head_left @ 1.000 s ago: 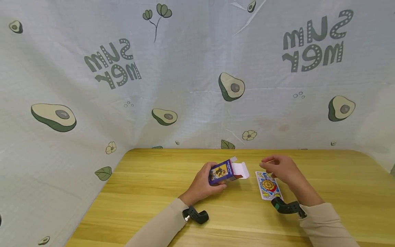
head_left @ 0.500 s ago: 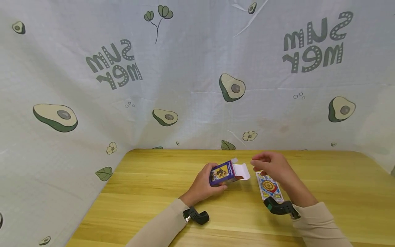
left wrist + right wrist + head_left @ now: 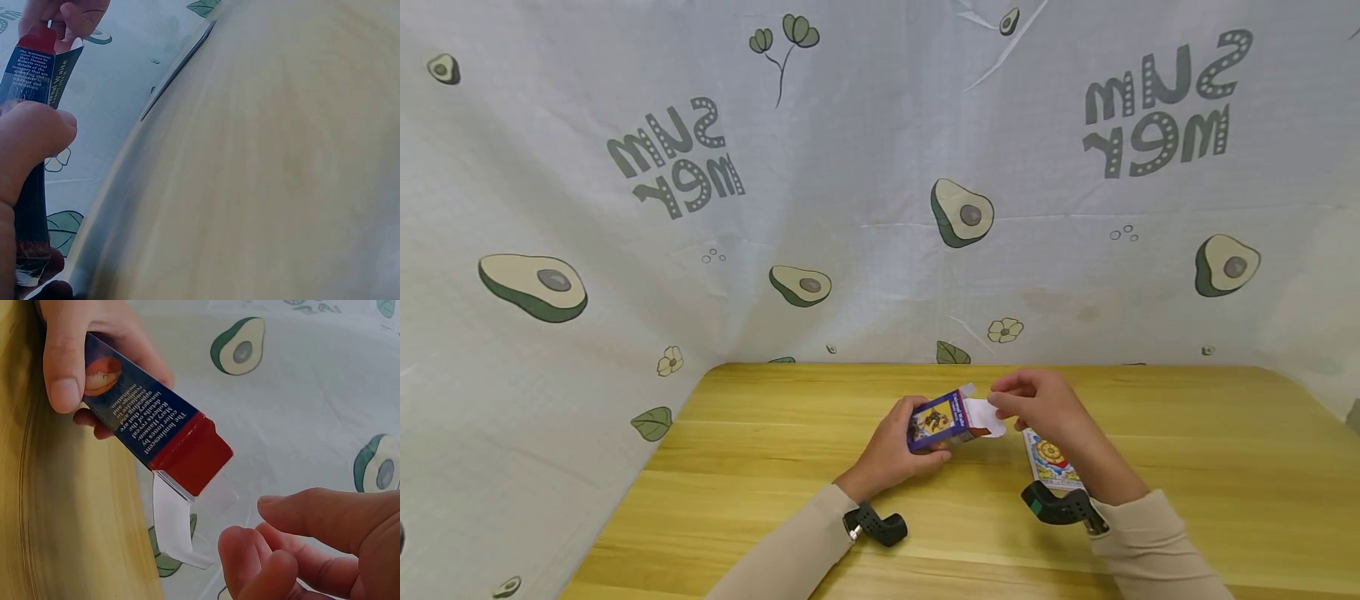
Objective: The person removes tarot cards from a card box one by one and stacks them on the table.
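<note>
My left hand (image 3: pixel 891 454) grips a dark blue tarot card box (image 3: pixel 932 422) above the table, thumb along its near narrow side. The box tilts, and its opened end with a white flap (image 3: pixel 983 417) points right. My right hand (image 3: pixel 1047 410) hovers at that end, fingers loosely bent. In the right wrist view its thumb (image 3: pixel 306 515) and forefinger stand apart with nothing between them, a little off the flap. Under the right hand a tarot card (image 3: pixel 1051 460) with a wheel picture lies face up, partly hidden by the hand. The inside of the box is not visible.
A yellow wooden table (image 3: pixel 760 467) spans the front. Behind and to the left hangs a pale cloth (image 3: pixel 850 167) printed with avocados, reaching the table's back edge. Black wrist cameras sit on both wrists, the right one (image 3: pixel 1060 504) close to the card.
My right hand has moved left from above the card to the box's opened end. The left hand and box have stayed nearly still, and the card still lies on the table.
</note>
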Available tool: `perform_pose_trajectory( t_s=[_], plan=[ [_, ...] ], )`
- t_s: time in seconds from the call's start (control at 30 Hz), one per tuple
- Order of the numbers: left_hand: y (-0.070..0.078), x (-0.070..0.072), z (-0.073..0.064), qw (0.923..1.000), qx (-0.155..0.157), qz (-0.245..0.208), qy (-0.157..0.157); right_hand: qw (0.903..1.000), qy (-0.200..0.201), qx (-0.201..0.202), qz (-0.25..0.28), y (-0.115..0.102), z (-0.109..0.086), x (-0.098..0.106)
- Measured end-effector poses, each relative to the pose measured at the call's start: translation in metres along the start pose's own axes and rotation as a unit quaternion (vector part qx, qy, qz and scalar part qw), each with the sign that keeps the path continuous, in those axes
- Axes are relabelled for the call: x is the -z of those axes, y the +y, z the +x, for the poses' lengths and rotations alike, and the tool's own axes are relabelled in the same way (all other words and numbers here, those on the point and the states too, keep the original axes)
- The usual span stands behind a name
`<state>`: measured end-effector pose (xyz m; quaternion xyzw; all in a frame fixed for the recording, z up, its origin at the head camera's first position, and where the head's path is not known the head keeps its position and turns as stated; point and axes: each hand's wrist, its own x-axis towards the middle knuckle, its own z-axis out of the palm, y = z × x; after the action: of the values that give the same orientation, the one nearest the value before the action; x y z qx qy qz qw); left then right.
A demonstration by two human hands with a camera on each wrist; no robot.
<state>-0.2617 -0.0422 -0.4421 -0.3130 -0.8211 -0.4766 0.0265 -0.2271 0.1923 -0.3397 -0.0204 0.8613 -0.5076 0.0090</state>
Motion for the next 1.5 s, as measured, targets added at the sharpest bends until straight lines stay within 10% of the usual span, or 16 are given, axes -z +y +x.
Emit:
perform_pose_trajectory(
  t_s=[1.5],
  plan=[
    [-0.004,-0.001,0.002,0.9999,0.000,0.010,0.005,0.9953,0.025,-0.002,-0.094,0.000,0.000,-0.030]
  ],
)
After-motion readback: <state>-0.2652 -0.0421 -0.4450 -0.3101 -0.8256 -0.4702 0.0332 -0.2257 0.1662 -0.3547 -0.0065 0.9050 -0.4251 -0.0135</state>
